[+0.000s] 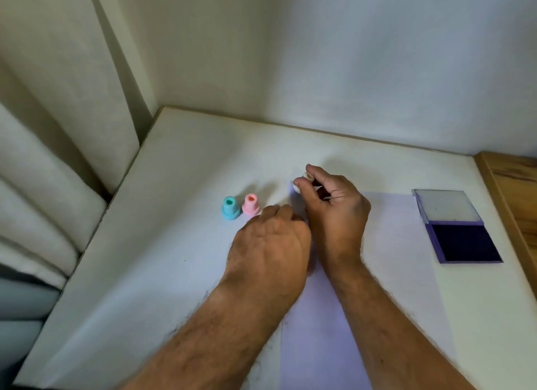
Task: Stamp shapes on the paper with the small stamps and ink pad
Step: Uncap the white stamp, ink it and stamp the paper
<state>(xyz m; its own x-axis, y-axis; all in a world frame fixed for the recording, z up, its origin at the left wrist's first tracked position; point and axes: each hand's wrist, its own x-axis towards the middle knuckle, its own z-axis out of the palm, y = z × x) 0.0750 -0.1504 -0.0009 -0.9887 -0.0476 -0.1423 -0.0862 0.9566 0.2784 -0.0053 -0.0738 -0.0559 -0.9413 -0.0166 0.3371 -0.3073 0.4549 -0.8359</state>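
Head view looks down on my two bare hands over a white worktop (162, 244) set into a corner of pale walls. Taking the sheet of paper (389, 244) as the landmark: it lies flat on the worktop, faintly lilac, and both of my forearms cross over its near part. My right hand (334, 212) hovers above the paper's far left corner, thumb and fingertips pinched together on a small whitish stamp (302, 182), which is held clear of the surface and tilted; its detail is too blurred to make out. My left hand (270, 244) lies palm down at the paper's left edge, fingers curled loosely toward the stamps; I cannot tell whether it is gripping anything underneath. Just left of the paper's far left corner stand two more stamps, upright and side by side: a pink stamp (250, 205) nearer the paper, just beside my left fingertips, and a teal stamp (230, 208) touching or almost touching it on the far side from the paper. To the right of the paper, close to its right edge, sits the ink pad (462, 243), its lid (444, 205) swung open and lying flat behind the dark purple pad. Beyond the ink pad, further right of the paper, a wooden edge (511, 192) borders the worktop.
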